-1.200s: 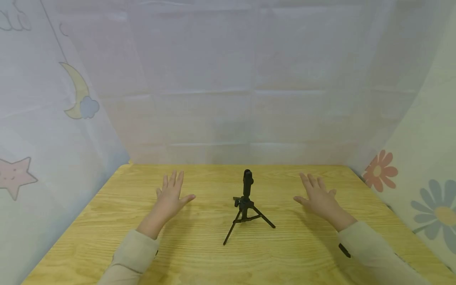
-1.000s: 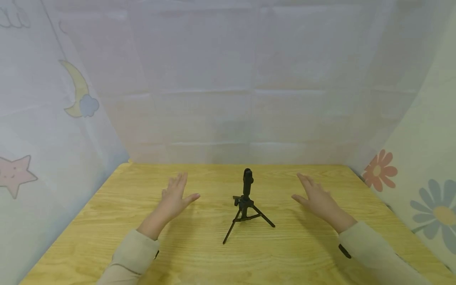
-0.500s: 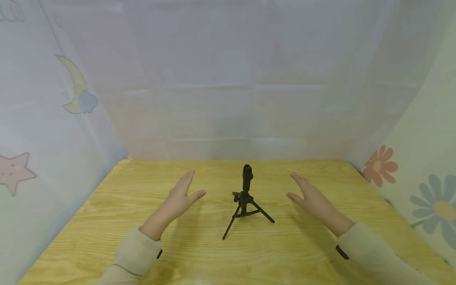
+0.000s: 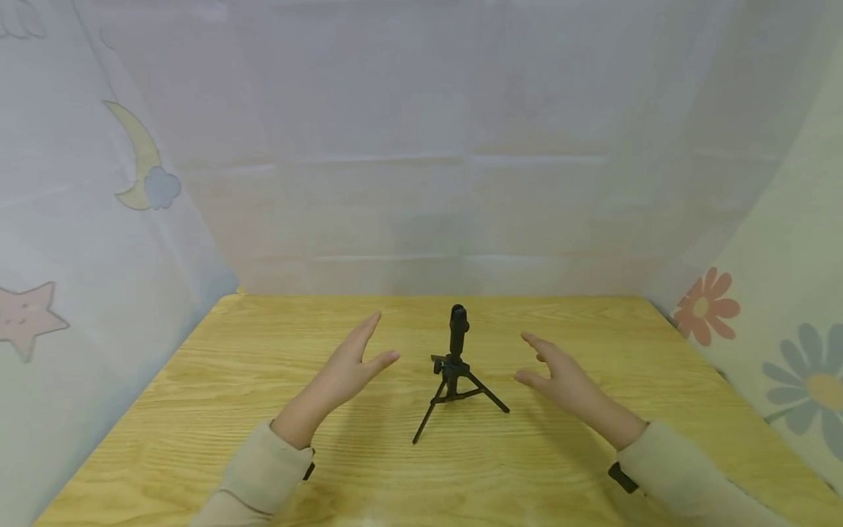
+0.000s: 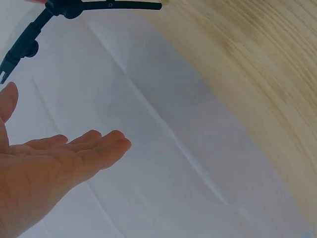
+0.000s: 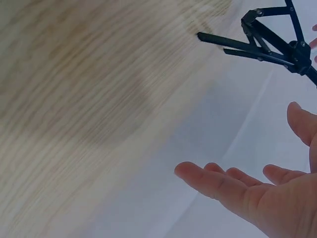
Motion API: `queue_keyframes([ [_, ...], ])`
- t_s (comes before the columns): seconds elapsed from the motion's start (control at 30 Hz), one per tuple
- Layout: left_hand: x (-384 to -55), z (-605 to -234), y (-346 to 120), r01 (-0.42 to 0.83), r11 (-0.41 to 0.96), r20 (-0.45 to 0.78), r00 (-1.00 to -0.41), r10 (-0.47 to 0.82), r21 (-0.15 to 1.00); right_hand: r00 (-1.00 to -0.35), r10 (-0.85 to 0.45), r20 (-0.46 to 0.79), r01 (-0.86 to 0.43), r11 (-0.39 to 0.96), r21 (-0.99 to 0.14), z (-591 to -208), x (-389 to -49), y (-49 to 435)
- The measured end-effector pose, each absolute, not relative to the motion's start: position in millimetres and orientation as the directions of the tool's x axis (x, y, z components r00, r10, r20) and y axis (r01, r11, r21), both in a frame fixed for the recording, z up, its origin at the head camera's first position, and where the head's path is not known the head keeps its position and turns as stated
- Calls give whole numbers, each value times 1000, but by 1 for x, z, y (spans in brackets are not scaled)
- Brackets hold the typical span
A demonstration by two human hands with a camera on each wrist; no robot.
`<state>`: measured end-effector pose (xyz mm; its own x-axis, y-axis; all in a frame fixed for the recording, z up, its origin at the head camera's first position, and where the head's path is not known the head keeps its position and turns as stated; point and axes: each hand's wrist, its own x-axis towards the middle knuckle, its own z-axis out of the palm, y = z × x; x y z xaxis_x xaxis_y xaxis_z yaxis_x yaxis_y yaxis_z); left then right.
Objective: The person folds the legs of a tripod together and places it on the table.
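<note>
A small black tripod [image 4: 456, 366] stands upright on the wooden table, its legs spread. To its left, my left hand [image 4: 345, 373] is held with straight fingers and the thumb apart, touching nothing. On the other side my right hand [image 4: 563, 377] has its fingers stretched toward the tripod, also apart from it. The left wrist view has the tripod [image 5: 25, 42] at the upper left, beyond the left hand [image 5: 54, 158]. In the right wrist view the tripod's legs [image 6: 267, 44] show at the upper right, above the right hand [image 6: 257, 191].
A wooden table [image 4: 197, 395] spreads under both arms. Behind it hangs a pale creased cloth [image 4: 395, 146]. Cloth walls with a moon [image 4: 141, 157], a star [image 4: 26, 318] and flowers [image 4: 707, 307] flank the left and right edges.
Both hands have moved inward, toward the tripod, from either side. Their fingers have drawn closer together. The tripod has stayed in place; the view has tilted slightly.
</note>
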<state>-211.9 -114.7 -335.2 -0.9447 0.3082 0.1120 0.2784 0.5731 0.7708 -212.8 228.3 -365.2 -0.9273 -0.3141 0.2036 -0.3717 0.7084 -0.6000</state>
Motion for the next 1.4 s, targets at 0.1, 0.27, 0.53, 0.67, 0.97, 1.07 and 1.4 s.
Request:
queue_keyframes([
  [0.1, -212, -333, -113, 286, 567, 122, -943, 309, 772, -925, -317, 211, -378, 698, -608, -365, -210, 225],
  [0.27, -211, -331, -108, 282, 561, 115, -942, 314, 778, -921, -320, 222, -388, 690, -611, -366, -207, 221],
  [0.53, -208, -332, -100, 276, 532, 108, -939, 325, 800, -918, -325, 225, -391, 667, -634, -368, -203, 216],
  [0.67, -207, -334, -97, 271, 510, 109, -940, 325, 816, -920, -324, 219, -386, 658, -646, -370, -200, 211],
  [0.97, -207, -336, -87, 270, 457, 110, -932, 347, 848, -939, -292, 184, -331, 617, -714, -376, -197, 202],
  [1.07, -208, -337, -82, 278, 436, 119, -927, 357, 856, -938, -295, 184, -332, 602, -726, -378, -197, 199],
  [1.4, -213, -338, -65, 294, 428, 121, -914, 388, 855, -942, -281, 183, -320, 584, -746, -386, -198, 186],
])
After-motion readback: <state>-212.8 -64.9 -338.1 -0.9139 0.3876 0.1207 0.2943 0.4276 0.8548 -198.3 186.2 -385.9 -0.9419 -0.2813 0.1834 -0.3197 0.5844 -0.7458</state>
